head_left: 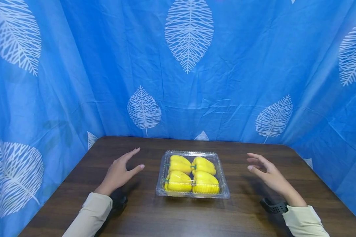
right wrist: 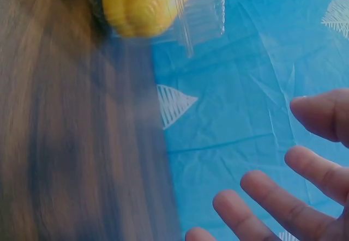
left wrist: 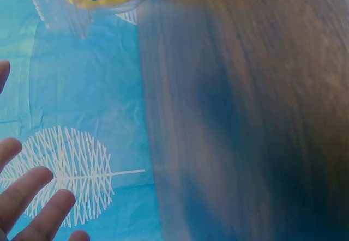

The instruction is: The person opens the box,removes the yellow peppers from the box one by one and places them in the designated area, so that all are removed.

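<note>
A clear plastic clamshell box (head_left: 192, 195) sits on the table with its lid down. Inside it several yellow bell peppers (head_left: 205, 182) with green stems show through the plastic. To the left of the box, my left hand (head_left: 118, 172) hovers apart from it, thumb and fingers spread and nothing held. On the other side my right hand (head_left: 268, 174) is also raised over the table, fingers loosely extended, touching nothing. Both wrist views show the box's edge at the top, with a yellow pepper (right wrist: 139, 6) in the right wrist view, and each hand's fingertips bare.
The dark wooden table (head_left: 154, 217) has rounded far corners. Blue curtains (head_left: 225, 82) printed with white leaves hang behind it and along both sides. A black strap (head_left: 274, 206) circles the right wrist.
</note>
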### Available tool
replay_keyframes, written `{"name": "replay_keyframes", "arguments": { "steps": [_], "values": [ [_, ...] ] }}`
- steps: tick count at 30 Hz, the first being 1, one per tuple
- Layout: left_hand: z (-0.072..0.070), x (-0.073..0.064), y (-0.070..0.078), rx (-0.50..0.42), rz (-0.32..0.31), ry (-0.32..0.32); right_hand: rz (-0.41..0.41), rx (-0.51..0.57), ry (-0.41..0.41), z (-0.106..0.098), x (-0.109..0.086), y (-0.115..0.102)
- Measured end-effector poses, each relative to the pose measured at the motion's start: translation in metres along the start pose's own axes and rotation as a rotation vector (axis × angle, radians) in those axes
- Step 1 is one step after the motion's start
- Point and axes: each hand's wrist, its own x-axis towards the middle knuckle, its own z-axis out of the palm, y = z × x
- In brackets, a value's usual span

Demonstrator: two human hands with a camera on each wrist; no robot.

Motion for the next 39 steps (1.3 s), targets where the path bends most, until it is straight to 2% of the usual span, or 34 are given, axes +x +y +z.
{"name": "replay_keyframes", "arguments": {
  "steps": [6,10,15,22,29,39],
  "values": [
    [0.003,0.001,0.000,-0.126,-0.015,-0.056,-0.070,0.110,-0.021,0.005,0.002,0.003],
    [0.006,0.001,-0.002,-0.178,-0.031,-0.085,-0.041,0.226,-0.071,0.007,0.003,0.002],
    [0.007,0.000,-0.001,-0.242,-0.052,-0.102,0.016,0.322,-0.128,0.009,0.003,0.001],
    [0.010,0.001,-0.002,-0.359,-0.056,-0.131,0.096,0.364,-0.182,0.017,0.004,-0.002],
    [0.017,0.003,-0.004,-0.455,-0.052,-0.151,0.106,0.436,-0.240,0.023,0.004,-0.004],
    [0.028,0.004,0.000,-0.526,-0.120,-0.197,0.132,0.515,-0.299,0.029,0.006,0.001]
  ]
}}
